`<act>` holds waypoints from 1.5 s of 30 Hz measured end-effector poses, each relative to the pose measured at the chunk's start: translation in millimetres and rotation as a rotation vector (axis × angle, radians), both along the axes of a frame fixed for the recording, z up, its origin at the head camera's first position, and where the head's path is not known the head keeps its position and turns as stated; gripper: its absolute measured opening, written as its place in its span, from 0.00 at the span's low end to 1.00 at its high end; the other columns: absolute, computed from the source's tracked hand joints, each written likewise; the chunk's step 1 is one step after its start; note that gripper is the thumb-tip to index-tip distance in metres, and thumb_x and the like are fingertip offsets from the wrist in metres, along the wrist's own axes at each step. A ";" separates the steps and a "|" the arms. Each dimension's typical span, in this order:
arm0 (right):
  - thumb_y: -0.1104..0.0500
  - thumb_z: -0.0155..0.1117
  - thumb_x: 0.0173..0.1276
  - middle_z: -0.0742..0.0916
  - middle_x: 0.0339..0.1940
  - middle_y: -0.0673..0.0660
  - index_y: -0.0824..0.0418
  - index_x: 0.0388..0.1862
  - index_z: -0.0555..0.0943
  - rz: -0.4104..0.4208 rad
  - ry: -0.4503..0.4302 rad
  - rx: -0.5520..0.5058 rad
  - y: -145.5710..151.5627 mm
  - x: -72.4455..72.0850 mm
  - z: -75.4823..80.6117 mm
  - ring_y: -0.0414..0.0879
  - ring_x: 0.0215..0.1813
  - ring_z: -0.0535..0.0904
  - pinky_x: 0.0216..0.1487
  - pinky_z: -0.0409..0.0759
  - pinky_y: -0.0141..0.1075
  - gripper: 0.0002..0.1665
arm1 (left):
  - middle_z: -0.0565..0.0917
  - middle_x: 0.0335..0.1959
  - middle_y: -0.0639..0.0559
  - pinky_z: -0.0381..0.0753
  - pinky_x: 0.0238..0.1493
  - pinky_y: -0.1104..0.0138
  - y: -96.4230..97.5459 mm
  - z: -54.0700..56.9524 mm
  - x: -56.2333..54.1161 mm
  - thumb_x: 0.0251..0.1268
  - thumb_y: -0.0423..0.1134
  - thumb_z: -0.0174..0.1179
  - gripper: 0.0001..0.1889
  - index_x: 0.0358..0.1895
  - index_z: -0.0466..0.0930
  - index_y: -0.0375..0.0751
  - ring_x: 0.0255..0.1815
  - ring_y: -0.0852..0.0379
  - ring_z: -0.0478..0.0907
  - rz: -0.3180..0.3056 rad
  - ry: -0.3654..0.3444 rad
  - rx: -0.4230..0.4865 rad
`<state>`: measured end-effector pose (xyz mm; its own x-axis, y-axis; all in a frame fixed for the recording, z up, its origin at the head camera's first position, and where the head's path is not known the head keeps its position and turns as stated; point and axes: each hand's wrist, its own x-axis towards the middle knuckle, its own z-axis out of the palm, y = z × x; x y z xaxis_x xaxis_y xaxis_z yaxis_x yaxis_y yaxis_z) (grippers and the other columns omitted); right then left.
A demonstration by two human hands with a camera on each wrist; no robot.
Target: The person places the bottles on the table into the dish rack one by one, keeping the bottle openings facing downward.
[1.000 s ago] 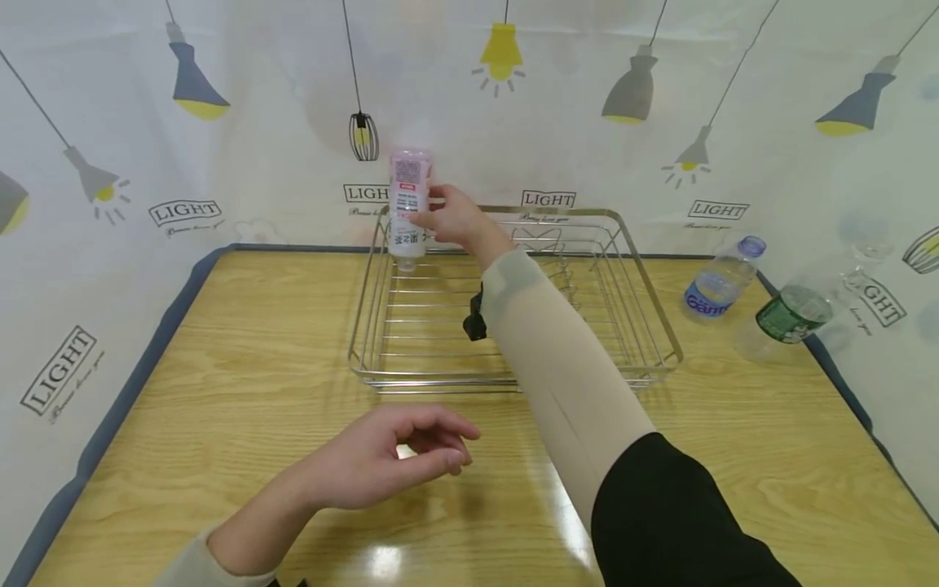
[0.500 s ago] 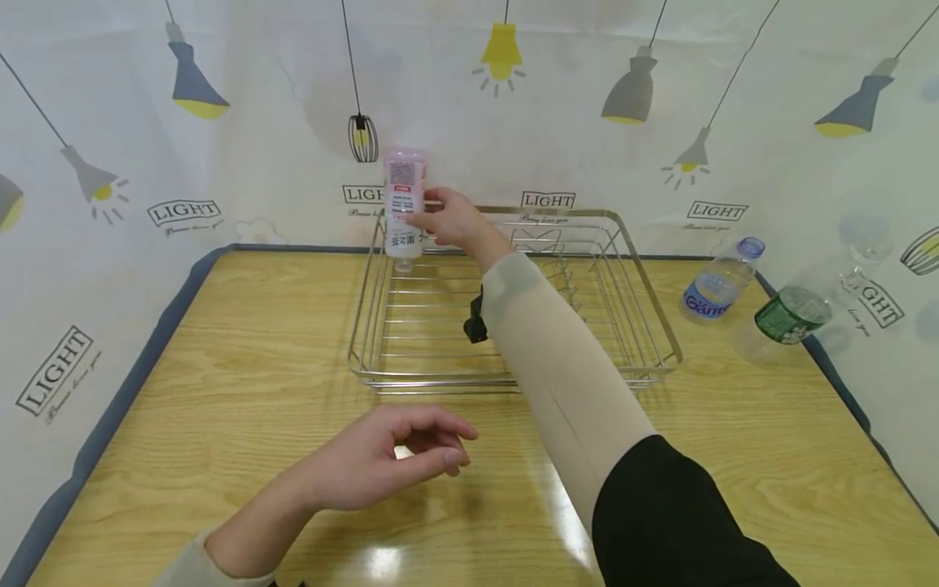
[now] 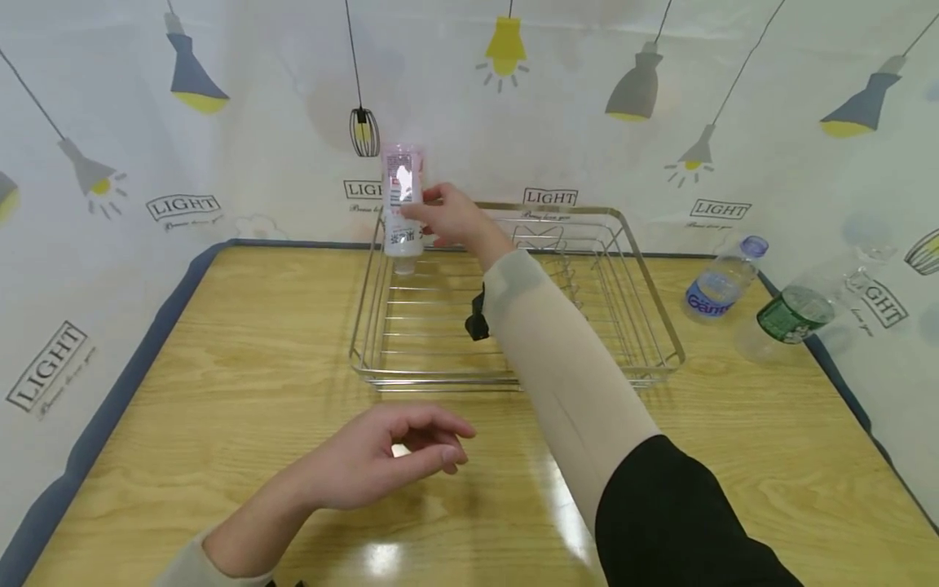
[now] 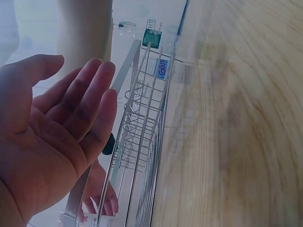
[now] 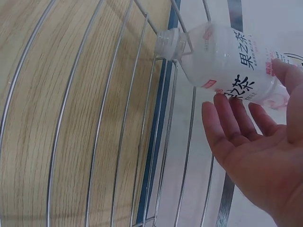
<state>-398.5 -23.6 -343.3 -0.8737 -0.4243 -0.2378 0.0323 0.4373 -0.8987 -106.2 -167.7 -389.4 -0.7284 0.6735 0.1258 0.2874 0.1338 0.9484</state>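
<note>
My right hand point(image 3: 458, 220) holds a clear plastic bottle point(image 3: 402, 196) with a pinkish base and a white printed label between thumb and fingers. The bottle stands neck down at the back left corner of the wire dish rack point(image 3: 440, 375). In the right wrist view, the bottle's capless mouth point(image 5: 166, 45) lies close against the rack's bars, with fingers on one side of the label and the thumb on the other. My left hand point(image 3: 389, 456) hovers over the table in front of the rack, fingers loosely bent, holding nothing. Its palm shows in the left wrist view.
Right of the rack stand two more plastic bottles on the wooden table point(image 3: 220, 359): one with a blue label point(image 3: 710, 295) and one with a green label point(image 3: 795, 314). A lamp-patterned sheet point(image 3: 293, 122) rises behind and beside the table.
The bottle has shifted slightly left and a bright glare now shows on its label. My right hand moves only a little with it; my left hand stays nearly still.
</note>
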 end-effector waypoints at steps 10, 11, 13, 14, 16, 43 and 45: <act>0.40 0.61 0.86 0.80 0.76 0.59 0.59 0.84 0.66 0.045 -0.019 0.090 5.9 0.2 -5.9 0.56 0.72 0.80 0.73 0.83 0.52 0.40 | 0.93 0.48 0.48 0.92 0.51 0.64 3.9 1.4 1.5 0.85 0.36 0.61 0.13 0.64 0.85 0.39 0.46 0.53 0.92 -0.002 0.000 0.001; 0.39 0.61 0.86 0.80 0.76 0.59 0.59 0.84 0.66 0.049 -0.021 0.098 6.6 -0.2 -6.5 0.55 0.72 0.81 0.72 0.84 0.51 0.40 | 0.93 0.48 0.48 0.91 0.51 0.64 3.9 1.5 1.6 0.85 0.36 0.61 0.13 0.64 0.85 0.39 0.46 0.53 0.92 -0.001 0.000 0.000; 0.38 0.61 0.85 0.80 0.76 0.58 0.58 0.84 0.67 0.054 -0.022 0.109 8.0 -1.0 -7.6 0.55 0.72 0.81 0.71 0.84 0.49 0.40 | 0.93 0.48 0.48 0.91 0.50 0.64 4.1 1.6 1.7 0.85 0.36 0.61 0.13 0.64 0.85 0.39 0.46 0.52 0.92 -0.001 -0.002 -0.002; 0.38 0.61 0.85 0.80 0.76 0.58 0.58 0.84 0.67 0.056 -0.021 0.110 8.8 -1.5 -7.9 0.55 0.72 0.81 0.70 0.85 0.48 0.40 | 0.93 0.48 0.48 0.91 0.50 0.64 4.2 1.6 1.7 0.85 0.36 0.61 0.13 0.64 0.85 0.39 0.47 0.53 0.92 -0.001 0.000 -0.003; 0.38 0.61 0.85 0.81 0.76 0.58 0.58 0.84 0.67 0.057 -0.018 0.107 10.3 -2.1 -8.5 0.56 0.72 0.81 0.70 0.85 0.48 0.41 | 0.93 0.48 0.48 0.91 0.50 0.64 4.6 1.7 1.7 0.85 0.36 0.61 0.13 0.64 0.85 0.39 0.46 0.52 0.92 -0.001 0.000 -0.004; 0.48 0.61 0.87 0.88 0.62 0.56 0.57 0.73 0.79 0.099 0.232 0.096 110.6 77.8 63.9 0.51 0.58 0.88 0.65 0.88 0.49 0.23 | 0.93 0.49 0.51 0.91 0.52 0.65 17.4 7.6 -9.0 0.83 0.35 0.63 0.15 0.66 0.85 0.41 0.48 0.57 0.91 0.069 0.022 -0.037; 0.50 0.60 0.88 0.88 0.60 0.57 0.57 0.71 0.80 0.106 0.248 0.035 123.0 96.6 66.4 0.53 0.57 0.88 0.64 0.88 0.51 0.21 | 0.93 0.50 0.51 0.91 0.52 0.65 18.8 8.8 -9.8 0.83 0.35 0.63 0.15 0.66 0.85 0.42 0.48 0.57 0.91 0.087 0.022 -0.039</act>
